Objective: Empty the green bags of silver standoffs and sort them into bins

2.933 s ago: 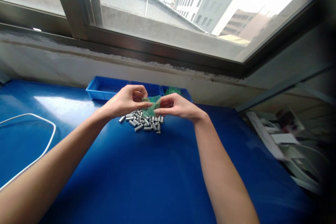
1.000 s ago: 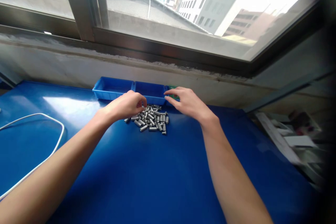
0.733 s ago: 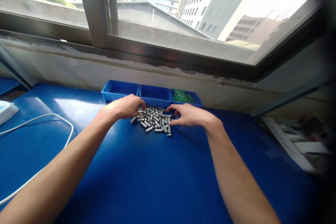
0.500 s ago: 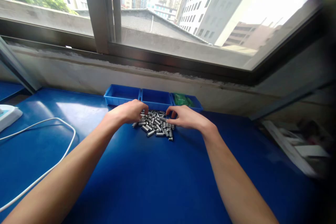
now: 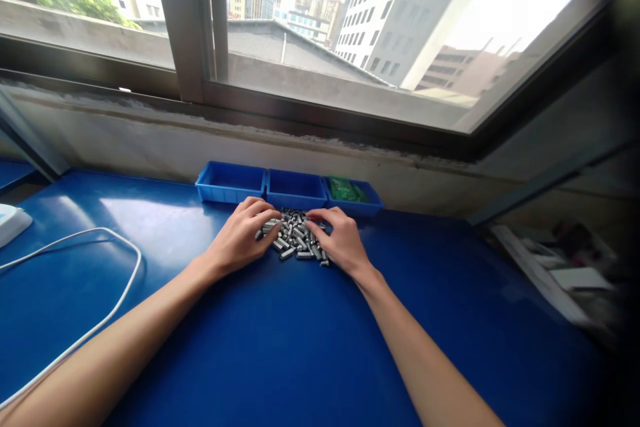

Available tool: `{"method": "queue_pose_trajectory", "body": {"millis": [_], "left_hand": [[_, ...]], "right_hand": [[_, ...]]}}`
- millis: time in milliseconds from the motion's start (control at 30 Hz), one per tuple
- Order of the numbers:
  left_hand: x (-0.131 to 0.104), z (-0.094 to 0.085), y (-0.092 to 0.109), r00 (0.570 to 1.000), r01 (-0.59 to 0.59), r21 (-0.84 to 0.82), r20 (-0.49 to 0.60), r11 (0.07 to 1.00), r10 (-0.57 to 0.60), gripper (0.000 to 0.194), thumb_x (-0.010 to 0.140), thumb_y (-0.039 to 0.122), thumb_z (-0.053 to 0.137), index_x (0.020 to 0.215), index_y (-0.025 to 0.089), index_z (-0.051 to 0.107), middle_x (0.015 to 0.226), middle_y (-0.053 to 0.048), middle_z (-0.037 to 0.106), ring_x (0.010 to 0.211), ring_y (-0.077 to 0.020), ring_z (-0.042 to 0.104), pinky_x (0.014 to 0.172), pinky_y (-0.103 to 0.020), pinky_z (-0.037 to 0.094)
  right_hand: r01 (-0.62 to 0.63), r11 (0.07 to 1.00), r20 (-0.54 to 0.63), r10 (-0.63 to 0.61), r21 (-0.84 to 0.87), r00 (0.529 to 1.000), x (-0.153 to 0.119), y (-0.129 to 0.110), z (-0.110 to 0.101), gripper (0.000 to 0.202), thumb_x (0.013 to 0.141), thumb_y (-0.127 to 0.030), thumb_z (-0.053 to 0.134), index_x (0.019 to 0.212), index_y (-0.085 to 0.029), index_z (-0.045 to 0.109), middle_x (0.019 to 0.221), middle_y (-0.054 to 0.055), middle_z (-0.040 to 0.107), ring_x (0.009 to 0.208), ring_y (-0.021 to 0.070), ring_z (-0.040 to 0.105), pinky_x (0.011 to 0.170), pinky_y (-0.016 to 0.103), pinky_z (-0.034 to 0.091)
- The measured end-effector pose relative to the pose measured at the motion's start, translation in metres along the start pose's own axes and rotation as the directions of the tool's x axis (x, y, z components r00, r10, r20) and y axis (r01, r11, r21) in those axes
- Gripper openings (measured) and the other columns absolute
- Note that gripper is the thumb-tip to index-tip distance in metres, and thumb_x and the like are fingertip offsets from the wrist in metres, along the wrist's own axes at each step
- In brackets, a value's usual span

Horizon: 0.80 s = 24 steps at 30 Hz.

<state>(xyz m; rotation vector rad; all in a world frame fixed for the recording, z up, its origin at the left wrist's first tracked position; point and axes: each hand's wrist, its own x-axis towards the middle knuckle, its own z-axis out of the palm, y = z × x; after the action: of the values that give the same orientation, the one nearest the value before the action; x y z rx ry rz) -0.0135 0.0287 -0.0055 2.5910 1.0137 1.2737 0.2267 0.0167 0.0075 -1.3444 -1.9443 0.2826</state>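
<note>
Change — green film, earlier between the hands, is gone from them; left hand (image 5: 243, 235) and right hand (image 5: 342, 238) now flank the heap | metal rods (image 5: 300, 240): near worktop's (image 5: 275, 347) back edge, before blue bins (image 5: 297, 202); long axes mixed, mostly flat | thumbs, forefingers parted — pinching anything, cannot tell

I've got left forearm (image 5: 143, 330) and right forearm (image 5: 423, 350) angled inward; left hand (image 5: 243, 235) and right hand (image 5: 341, 240) half-curled, facing each other, not touching.
</note>
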Motion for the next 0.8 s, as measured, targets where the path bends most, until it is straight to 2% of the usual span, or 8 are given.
{"method": "queue_pose_trajectory", "body": {"millis": [67, 133, 200, 267, 367, 467, 633, 800], "left_hand": [[-0.001, 0.0, 0.002, 1.0, -0.012, 0.014, -0.004, 1.0, 0.012, 0.016, 0.097, 0.024, 0.058, 0.108, 0.018, 0.069, 0.109, -0.01, 0.071, 0.106, -0.0256, 0.058, 0.096, -0.042, 0.051], [0.0, 0.0, 0.004, 1.0, -0.019, 0.029, 0.002, 0.999, 0.019, 0.018, 0.097, 0.022, 0.057, 0.111, 0.018, 0.068, 0.11, -0.01, 0.071, 0.107, -0.026, 0.058, 0.097, -0.043, 0.051], [0.0, 0.0, 0.004, 1.0, -0.026, 0.039, 0.017, 0.999, 0.025, 0.02, 0.097, 0.021, 0.056, 0.113, 0.018, 0.067, 0.111, -0.01, 0.071, 0.108, -0.0261, 0.058, 0.098, -0.044, 0.051], [0.0, 0.001, 0.004, 0.999, -0.025, 0.044, 0.028, 0.999, 0.024, 0.021, 0.097, 0.021, 0.056, 0.114, 0.017, 0.067, 0.112, -0.011, 0.071, 0.108, -0.0264, 0.058, 0.098, -0.044, 0.051], [-0.001, 0.001, 0.004, 0.999, -0.024, 0.048, 0.042, 0.999, 0.022, 0.021, 0.095, 0.019, 0.057, 0.113, 0.016, 0.068, 0.112, -0.011, 0.07, 0.108, -0.0266, 0.058, 0.098, -0.044, 0.052], [-0.002, 0.0, 0.005, 0.998, -0.018, 0.043, 0.062, 0.999, 0.015, 0.018, 0.092, 0.017, 0.058, 0.106, 0.017, 0.069, 0.109, -0.011, 0.069, 0.107, -0.0263, 0.057, 0.098, -0.044, 0.052], [-0.003, 0.0, 0.004, 0.998, -0.007, 0.027, 0.062, 1.0, 0.006, 0.013, 0.09, 0.018, 0.061, 0.1, 0.017, 0.07, 0.104, -0.01, 0.069, 0.104, -0.026, 0.057, 0.094, -0.043, 0.053], [-0.001, 0.0, 0.001, 0.997, 0.013, 0.006, 0.077, 1.0, -0.014, 0.011, 0.092, 0.023, 0.063, 0.098, 0.018, 0.071, 0.102, -0.01, 0.069, 0.103, -0.0259, 0.057, 0.09, -0.043, 0.053]], "right_hand": [[-0.056, 0.97, -0.089, 0.079, 0.236, 0.993, 0.0, 0.001, 0.003, 0.013, 0.089, -0.033, 0.071, 0.097, -0.022, 0.073, 0.093, 0.005, 0.075, 0.085, 0.0215, 0.07, 0.084, 0.037, 0.055], [-0.105, 0.856, -0.1, 0.179, 0.506, 0.979, 0.002, -0.001, 0.004, 0.02, 0.088, -0.039, 0.073, 0.096, -0.022, 0.07, 0.088, 0.003, 0.075, 0.073, 0.0181, 0.07, 0.073, 0.034, 0.057], [-0.142, 0.718, -0.062, 0.249, 0.682, 0.967, 0.002, -0.005, 0.006, 0.025, 0.083, -0.041, 0.078, 0.093, -0.021, 0.067, 0.082, 0.001, 0.074, 0.065, 0.0153, 0.068, 0.065, 0.03, 0.056], [-0.173, 0.637, -0.028, 0.293, 0.751, 0.956, 0.002, -0.009, 0.007, 0.026, 0.078, -0.039, 0.083, 0.089, -0.02, 0.068, 0.08, 0.0, 0.074, 0.064, 0.0144, 0.068, 0.065, 0.028, 0.056], [-0.196, 0.578, -0.029, 0.356, 0.792, 0.934, 0.004, -0.012, 0.008, 0.028, 0.071, -0.036, 0.088, 0.085, -0.02, 0.071, 0.083, 0.002, 0.076, 0.075, 0.0168, 0.073, 0.076, 0.031, 0.059], [-0.183, 0.599, -0.074, 0.378, 0.779, 0.923, 0.013, -0.01, 0.007, 0.03, 0.067, -0.036, 0.09, 0.085, -0.02, 0.073, 0.09, 0.004, 0.079, 0.083, 0.0202, 0.075, 0.085, 0.036, 0.061], [-0.113, 0.745, -0.212, 0.327, 0.657, 0.921, 0.039, -0.001, 0.003, 0.031, 0.067, -0.039, 0.089, 0.087, -0.019, 0.076, 0.09, 0.007, 0.079, 0.085, 0.0241, 0.076, 0.089, 0.041, 0.062], [-0.124, 0.788, -0.169, 0.279, 0.602, 0.945, 0.048, 0.004, 0.005, 0.032, 0.077, -0.041, 0.081, 0.1, -0.018, 0.076, 0.1, 0.008, 0.079, 0.087, 0.0241, 0.077, 0.086, 0.039, 0.064]]}}
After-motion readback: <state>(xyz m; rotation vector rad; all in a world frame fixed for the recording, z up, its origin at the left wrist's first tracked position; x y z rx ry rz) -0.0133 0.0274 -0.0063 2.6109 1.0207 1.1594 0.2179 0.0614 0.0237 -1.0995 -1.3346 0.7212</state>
